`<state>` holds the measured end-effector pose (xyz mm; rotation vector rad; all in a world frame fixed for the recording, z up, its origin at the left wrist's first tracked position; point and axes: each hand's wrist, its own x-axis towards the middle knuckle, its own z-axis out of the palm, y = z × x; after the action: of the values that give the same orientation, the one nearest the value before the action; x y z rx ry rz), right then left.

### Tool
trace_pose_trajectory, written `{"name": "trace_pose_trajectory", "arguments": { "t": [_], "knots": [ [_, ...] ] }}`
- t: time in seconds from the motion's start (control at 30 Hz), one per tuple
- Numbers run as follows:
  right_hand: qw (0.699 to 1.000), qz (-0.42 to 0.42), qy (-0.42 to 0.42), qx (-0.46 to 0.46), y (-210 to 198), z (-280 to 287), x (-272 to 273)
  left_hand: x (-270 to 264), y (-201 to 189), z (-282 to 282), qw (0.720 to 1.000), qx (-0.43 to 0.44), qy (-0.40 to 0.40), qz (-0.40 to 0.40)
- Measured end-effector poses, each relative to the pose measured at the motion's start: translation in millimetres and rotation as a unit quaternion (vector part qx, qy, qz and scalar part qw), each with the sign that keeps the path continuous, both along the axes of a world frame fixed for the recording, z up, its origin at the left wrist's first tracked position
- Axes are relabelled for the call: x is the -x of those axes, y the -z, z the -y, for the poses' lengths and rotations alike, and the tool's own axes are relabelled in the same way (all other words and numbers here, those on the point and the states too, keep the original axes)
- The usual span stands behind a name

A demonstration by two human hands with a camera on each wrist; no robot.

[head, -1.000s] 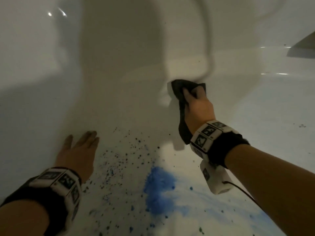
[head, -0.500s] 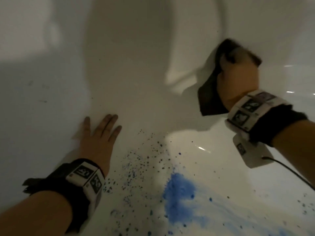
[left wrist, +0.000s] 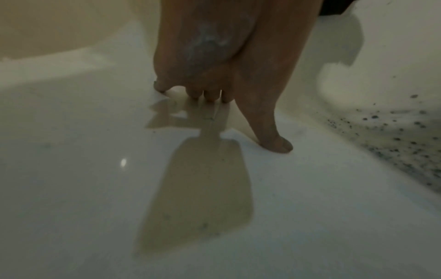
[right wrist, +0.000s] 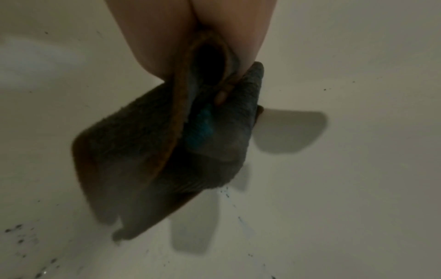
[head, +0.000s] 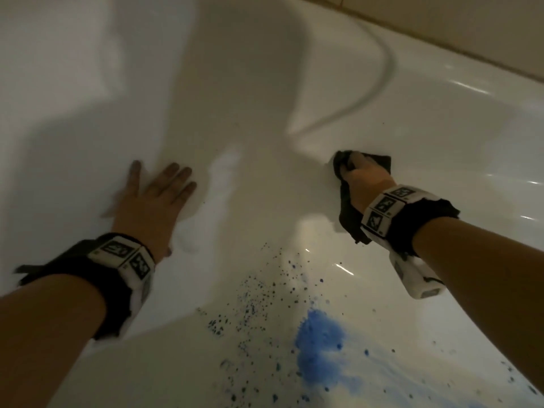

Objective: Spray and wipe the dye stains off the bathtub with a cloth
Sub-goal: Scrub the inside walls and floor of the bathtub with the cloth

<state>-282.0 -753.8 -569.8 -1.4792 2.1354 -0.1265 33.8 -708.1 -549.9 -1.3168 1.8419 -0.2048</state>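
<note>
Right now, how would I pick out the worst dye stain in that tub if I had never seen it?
Start with the white bathtub and look at its floor nearest the camera, between the two forearms. Below the right hand, which grips a dark cloth, lies the big blue patch. Unlike the scattered specks beside it, it is one solid bright-blue smear.

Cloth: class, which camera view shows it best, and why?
Right wrist view: the cloth fills the frame, showing folds and a blue dye patch. Head view shows it small and dark under the right hand. Left wrist view shows no identifiable cloth.
</note>
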Motion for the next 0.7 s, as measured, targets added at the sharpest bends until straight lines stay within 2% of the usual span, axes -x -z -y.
{"name": "trace_pose_trajectory", "arguments": {
  "t": [0.23,0.33,0.57,0.7],
  "knots": [
    [0.999,0.038,-0.013,-0.003,-5.8,4.1,-4.7,5.1,-5.3,-3.4,1.0,-0.003,-0.007,0.018],
    [0.996,0.08,0.025,0.023,-2.9,6.8,-5.7,9.2,-7.3,-2.4,1.0,0.0,-0.005,0.03],
    [0.992,0.084,0.094,-0.016,-0.6,10.7,-24.3,15.5,-4.6,2.7,0.999,-0.011,0.027,-0.013],
    [0.997,0.06,0.039,0.021,19.4,6.7,-58.6,15.9,-1.7,4.1,0.999,-0.019,0.032,0.002]
  ]
}}
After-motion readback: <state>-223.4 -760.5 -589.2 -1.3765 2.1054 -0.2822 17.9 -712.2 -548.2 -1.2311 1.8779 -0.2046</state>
